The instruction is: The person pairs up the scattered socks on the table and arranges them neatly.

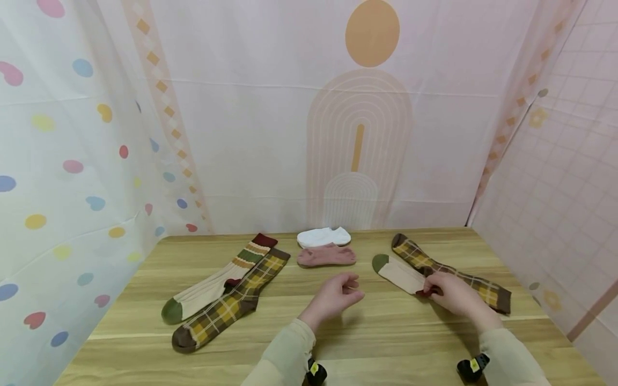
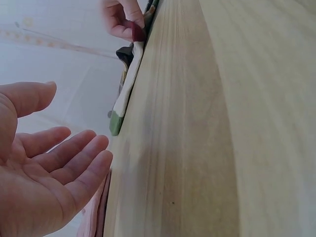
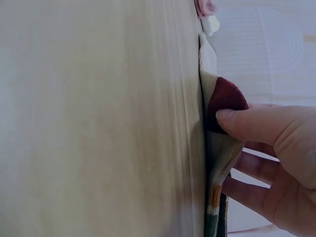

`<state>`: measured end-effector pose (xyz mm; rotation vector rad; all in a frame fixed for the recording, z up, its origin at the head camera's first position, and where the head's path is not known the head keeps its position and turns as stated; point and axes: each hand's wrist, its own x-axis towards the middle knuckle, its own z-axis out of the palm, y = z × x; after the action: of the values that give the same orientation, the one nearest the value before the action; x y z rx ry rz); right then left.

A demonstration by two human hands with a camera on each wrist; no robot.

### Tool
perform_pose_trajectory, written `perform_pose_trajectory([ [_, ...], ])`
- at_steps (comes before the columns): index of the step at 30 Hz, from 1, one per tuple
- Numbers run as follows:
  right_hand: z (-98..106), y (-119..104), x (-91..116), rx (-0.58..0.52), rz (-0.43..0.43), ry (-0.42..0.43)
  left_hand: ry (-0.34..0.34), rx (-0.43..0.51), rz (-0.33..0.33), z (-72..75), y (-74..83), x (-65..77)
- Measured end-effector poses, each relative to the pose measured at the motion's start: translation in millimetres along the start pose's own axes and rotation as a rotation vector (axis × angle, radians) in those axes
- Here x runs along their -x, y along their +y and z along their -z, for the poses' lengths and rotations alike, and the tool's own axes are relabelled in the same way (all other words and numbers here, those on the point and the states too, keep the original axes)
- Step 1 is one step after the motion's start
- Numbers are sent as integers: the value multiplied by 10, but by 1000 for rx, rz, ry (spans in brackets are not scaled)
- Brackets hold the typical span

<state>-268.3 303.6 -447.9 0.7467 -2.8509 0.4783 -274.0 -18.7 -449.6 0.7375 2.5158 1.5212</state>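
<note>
My right hand (image 1: 453, 295) pinches the dark red heel of a cream sock (image 1: 402, 275) with a green toe. In the right wrist view the thumb lies on the red heel (image 3: 228, 96), with the fingers behind it. Beyond this sock, partly behind the hand, lies a brown and yellow plaid sock (image 1: 411, 253). My left hand (image 1: 334, 297) hovers over the middle of the table, holding nothing; its fingers are loosely bent in the left wrist view. A pink ankle sock (image 1: 326, 256) lies just beyond it.
On the left of the wooden table (image 1: 367, 348), a striped cream sock (image 1: 205, 292) lies beside another plaid sock (image 1: 224, 316). A white ankle sock (image 1: 322, 237) sits behind the pink one, near the back edge. Patterned curtains (image 1: 260, 134) enclose the table's back and sides.
</note>
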Motion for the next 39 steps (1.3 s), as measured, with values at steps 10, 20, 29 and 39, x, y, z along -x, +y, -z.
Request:
perform_pose_trajectory([
  [10,11,-5,69,-64,139,-27,-2,-2,24,-8,2,-63],
  [20,35,-26,173,-103,189,-70,14,-37,23,-46,44,-130],
  [29,22,-9,243,-137,245,-34,28,-104,3,-102,61,-201],
  [39,-5,14,287,-171,264,-12,48,-124,41,-214,31,-281],
])
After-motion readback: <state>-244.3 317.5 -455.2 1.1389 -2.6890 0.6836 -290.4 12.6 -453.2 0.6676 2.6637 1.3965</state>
